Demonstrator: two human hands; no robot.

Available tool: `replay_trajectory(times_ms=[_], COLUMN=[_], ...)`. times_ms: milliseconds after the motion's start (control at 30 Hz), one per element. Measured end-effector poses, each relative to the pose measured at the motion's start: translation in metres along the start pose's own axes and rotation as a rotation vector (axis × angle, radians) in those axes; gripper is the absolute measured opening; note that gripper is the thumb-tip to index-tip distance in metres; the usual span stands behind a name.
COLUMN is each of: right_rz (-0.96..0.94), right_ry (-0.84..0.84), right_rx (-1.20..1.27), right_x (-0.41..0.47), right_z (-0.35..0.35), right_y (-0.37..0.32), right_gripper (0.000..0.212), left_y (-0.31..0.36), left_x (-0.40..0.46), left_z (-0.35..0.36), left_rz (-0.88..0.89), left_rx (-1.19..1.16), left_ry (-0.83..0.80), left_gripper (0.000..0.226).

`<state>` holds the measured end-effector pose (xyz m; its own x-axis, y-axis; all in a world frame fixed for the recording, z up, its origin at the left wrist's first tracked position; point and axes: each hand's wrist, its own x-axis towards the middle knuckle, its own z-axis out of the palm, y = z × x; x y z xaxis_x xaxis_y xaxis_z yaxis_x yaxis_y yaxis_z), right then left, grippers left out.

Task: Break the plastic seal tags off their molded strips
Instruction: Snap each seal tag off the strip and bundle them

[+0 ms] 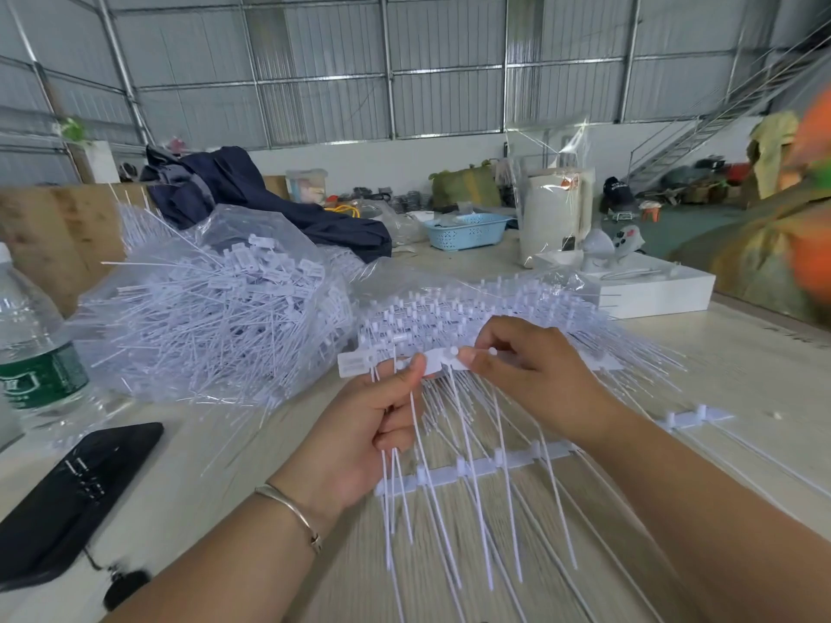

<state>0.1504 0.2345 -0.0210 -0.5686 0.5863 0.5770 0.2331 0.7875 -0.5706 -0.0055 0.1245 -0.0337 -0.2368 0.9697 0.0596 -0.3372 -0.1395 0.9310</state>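
Single head view, facing forward-down, close over hands point(454, 397) at table point(719, 375).

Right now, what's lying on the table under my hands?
A bare white molded strip lies flat on the table, crossed by thin tails hanging from the tags both hands hold. The right forearm hides its far end.

A bag of loose seal tags point(216, 317) is blocking the left side of the tabletop point(742, 366), with a water bottle point(33, 353) and a phone point(76, 492) crowding the near-left corner. Stacked molded strips point(472, 317) are standing straight ahead. Bare wood is lying open to the right, beside a white box point(652, 287).
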Motion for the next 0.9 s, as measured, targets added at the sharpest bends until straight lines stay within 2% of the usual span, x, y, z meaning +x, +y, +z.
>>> replay_trajectory(times_ms=[100, 200, 400, 567, 667, 733, 900], right_rz=[0.103, 0.132, 0.187, 0.173, 0.16, 0.146, 0.149], right_ry=[-0.051, -0.123, -0.215, -0.262, -0.256, -0.242, -0.128], right_rx=[0.382, 0.518, 0.514, 0.609, 0.621, 0.568, 0.424], right_x=[-0.0004, -0.0007, -0.0025, -0.0052, -0.0044, -0.0037, 0.0003], right_z=[-0.002, -0.0031, -0.0004, 0.0045, 0.0049, 0.0041, -0.0009], right_y=[-0.0054, -0.0058, -0.0045, -0.0069, -0.0073, -0.0056, -0.0011], right_gripper=[0.047, 0.049, 0.042, 0.039, 0.044, 0.052, 0.043], left_y=[0.0017, 0.0003, -0.001, -0.0073, -0.0081, -0.0082, -0.0064], left_x=[-0.0023, -0.0022, -0.0028, -0.0037, -0.0025, -0.0021, 0.003], left_z=[0.0025, 0.0027, 0.0013, 0.009, 0.0085, 0.0084, 0.0082], left_rz=[-0.024, -0.064, -0.152, -0.224, -0.252, -0.272, -0.141], left_rx=[-0.03, -0.071, -0.124, -0.165, -0.208, -0.221, -0.244], left_ry=[-0.047, -0.064, -0.135, -0.255, -0.293, -0.278, -0.089], left_gripper=[0.017, 0.016, 0.012, 0.036, 0.038, 0.031, 0.02])
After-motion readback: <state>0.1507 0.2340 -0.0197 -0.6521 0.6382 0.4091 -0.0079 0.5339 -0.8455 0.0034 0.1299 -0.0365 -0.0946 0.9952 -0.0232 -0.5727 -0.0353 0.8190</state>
